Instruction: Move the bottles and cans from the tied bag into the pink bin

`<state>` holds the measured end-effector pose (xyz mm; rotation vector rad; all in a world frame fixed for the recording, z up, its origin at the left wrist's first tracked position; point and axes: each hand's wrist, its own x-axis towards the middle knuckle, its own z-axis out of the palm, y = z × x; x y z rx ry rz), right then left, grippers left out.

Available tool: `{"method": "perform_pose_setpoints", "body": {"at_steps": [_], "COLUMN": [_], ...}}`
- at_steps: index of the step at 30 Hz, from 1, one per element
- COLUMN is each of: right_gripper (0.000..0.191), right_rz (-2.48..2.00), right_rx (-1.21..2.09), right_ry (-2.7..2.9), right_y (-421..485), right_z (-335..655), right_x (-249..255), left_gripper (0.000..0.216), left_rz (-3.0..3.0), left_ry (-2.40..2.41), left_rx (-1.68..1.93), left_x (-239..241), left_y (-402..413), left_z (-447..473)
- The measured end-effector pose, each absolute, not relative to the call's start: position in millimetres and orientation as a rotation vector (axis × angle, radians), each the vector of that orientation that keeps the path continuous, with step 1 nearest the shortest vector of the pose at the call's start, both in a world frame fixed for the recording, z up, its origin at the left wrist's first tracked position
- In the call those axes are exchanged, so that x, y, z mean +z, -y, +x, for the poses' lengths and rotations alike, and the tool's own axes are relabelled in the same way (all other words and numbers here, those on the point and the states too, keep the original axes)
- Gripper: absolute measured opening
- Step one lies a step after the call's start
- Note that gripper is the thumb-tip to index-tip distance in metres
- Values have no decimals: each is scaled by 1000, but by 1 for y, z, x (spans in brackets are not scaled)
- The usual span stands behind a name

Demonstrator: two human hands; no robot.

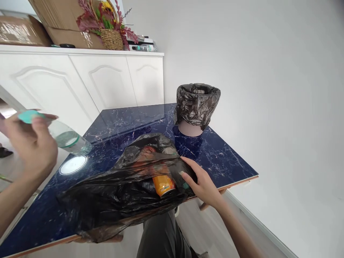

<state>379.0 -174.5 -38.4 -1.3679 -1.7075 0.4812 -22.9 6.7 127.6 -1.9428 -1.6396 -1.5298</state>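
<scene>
My left hand (34, 139) is closed around the top of a clear plastic bottle (71, 139) with a teal cap, somewhat blurred. The bottle is tilted, its base toward the left side of the blue marbled table (225, 161), and some clear liquid shows inside. Across the table's front edge sprawls a black plastic bag (115, 197), thin enough to show reddish and pale items within. An orange can (163, 184) lies at the bag's right part. Gripping the bag's right side is my right hand (200, 182), thumb and fingers pressed on the plastic.
A small bin (190, 129) lined with a dark bag stands at the table's back right, near the white wall. White cabinets (113, 82) behind carry cardboard boxes (72, 36), a flower basket (111, 39) and another bottle (146, 47). A bright round spot shows on the table's left.
</scene>
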Motion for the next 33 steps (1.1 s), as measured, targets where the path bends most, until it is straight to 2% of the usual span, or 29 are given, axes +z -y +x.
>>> {"method": "perform_pose_setpoints", "body": {"at_steps": [3, 11, 17, 21, 24, 26, 28, 30, 32, 33], "right_gripper": [55, 54, 53, 53, 52, 51, 50, 49, 49, 50], "right_rz": [-1373, -1375, -1384, -1375, -1360, -1355, -1350, -1343, -1329, -1319], "right_rx": [481, 495, 510, 525, 521, 519, 520, 521, 521, 523], "right_ry": [1706, 1703, 1687, 1679, 1684, 1686, 1680, 1664, 1636, 1619], "right_y": [174, 174, 175, 175, 176, 176, 176, 176, 176, 176], "right_z": [379, 379, 378, 378, 378, 379, 379, 379, 380, 380], "right_x": [-39, -38, -37, -37, -38, -39, -39, -39, -39, -39], "left_gripper": [41, 53, 77, 86, 90, 84, 71, 47, 16, 13], "left_rz": [-1855, -1860, -1924, -1925, -1815, -1740, -1795, -1952, -2290, -2528], "left_ry": [1627, 1747, 1911, 2143, 2085, 1893, 1591, 1244, 994, 859], "left_rx": [-1623, -1558, -1525, -1426, -1418, -1416, -1393, -1332, -1106, -978], "left_x": [123, 104, 107, 115, 122, 128, 135, 141, 142, 140], "left_y": [-32, -76, -73, -62, -48, -31, -6, 28, 66, 84], "left_z": [-24, -37, -42, -42, -41, -37, -25, -6, 19, 32]}}
